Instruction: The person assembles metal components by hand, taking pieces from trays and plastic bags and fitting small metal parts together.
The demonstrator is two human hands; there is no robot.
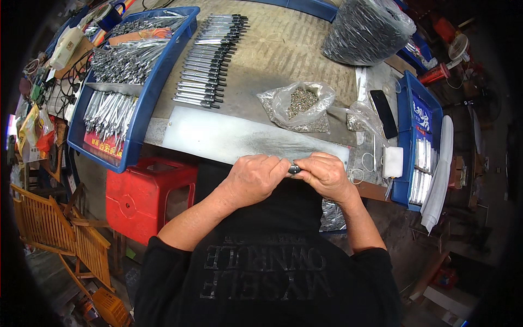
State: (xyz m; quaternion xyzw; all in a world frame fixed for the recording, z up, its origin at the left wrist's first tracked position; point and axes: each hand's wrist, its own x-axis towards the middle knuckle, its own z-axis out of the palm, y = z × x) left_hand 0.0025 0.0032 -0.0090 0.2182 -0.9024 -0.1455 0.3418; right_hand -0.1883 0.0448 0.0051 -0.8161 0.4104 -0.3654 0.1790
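Note:
Close to my body, at the near edge of the bench, my left hand [260, 177] and my right hand [327, 175] meet with fingers closed. A small dark piece with a shiny silver spot [294, 169] shows between them, gripped from both sides; most of it is hidden by the fingers. Just beyond my hands lies a long white board [218, 136], smudged grey towards its right. Farther off, a column of silver rods with dark ends [210, 60] lies side by side. An open clear bag of small brass-coloured parts [302, 102] sits past the board.
On the left stands a blue divided tray [104, 155] of metal rods, with a red stool [131, 204] below. A phone [384, 113], a small parts bag [358, 121] and another blue tray [401, 163] are at right. A large bag of dark pieces [368, 32] stands behind.

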